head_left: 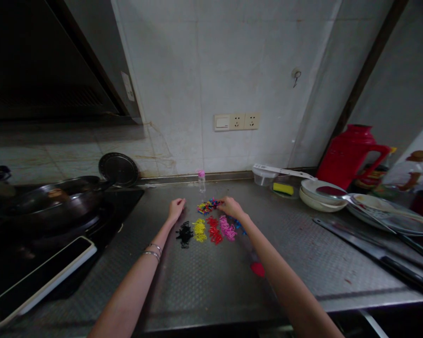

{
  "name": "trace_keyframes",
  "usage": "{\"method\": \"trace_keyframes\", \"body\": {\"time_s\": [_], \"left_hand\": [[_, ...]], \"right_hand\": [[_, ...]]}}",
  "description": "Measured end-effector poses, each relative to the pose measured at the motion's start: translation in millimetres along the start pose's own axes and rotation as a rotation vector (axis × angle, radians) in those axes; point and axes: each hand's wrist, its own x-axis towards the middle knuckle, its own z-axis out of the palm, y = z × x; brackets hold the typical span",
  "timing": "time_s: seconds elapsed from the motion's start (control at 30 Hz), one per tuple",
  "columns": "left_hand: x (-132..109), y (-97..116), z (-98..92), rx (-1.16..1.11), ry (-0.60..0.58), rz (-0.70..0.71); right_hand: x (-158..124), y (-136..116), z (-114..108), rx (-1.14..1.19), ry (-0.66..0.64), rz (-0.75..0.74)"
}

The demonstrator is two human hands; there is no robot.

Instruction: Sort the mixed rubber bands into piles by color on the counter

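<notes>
Small rubber bands lie on the metal counter [197, 286] in a row of single-colour heaps: black bands [185, 234], yellow bands [199, 230], red bands [214, 230], pink bands [227, 228] and blue bands [238, 225], the last partly behind my right forearm. Beyond the row sits a mixed-colour pile of bands [207, 205]. My right hand [230, 207] reaches the right edge of this pile, fingers pinched on bands there. To the left of the pile, my left hand [176, 210] rests with curled fingers; what they hold, if anything, is too small to see.
A small clear bottle with a pink cap [201, 182] stands behind the pile. Pans [56, 202] and a phone [44, 277] are at left. Rightward are a sponge [283, 188], stacked bowls [320, 199], a knife [352, 241] and a red thermos [348, 157]. A red object [257, 269] lies beside my right forearm.
</notes>
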Motion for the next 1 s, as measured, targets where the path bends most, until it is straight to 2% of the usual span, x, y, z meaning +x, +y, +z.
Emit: {"method": "trace_keyframes", "body": {"time_s": [0.33, 1.0], "left_hand": [[-1.3, 5.1, -0.7, 0.001, 0.01, 0.001], [-1.3, 4.3, -0.2, -0.013, 0.013, -0.006]], "right_hand": [[11.2, -9.9, 12.9, -0.183, -0.046, 0.052], [-3.1, 6.9, -4.7, -0.006, 0.043, -0.053]]}}
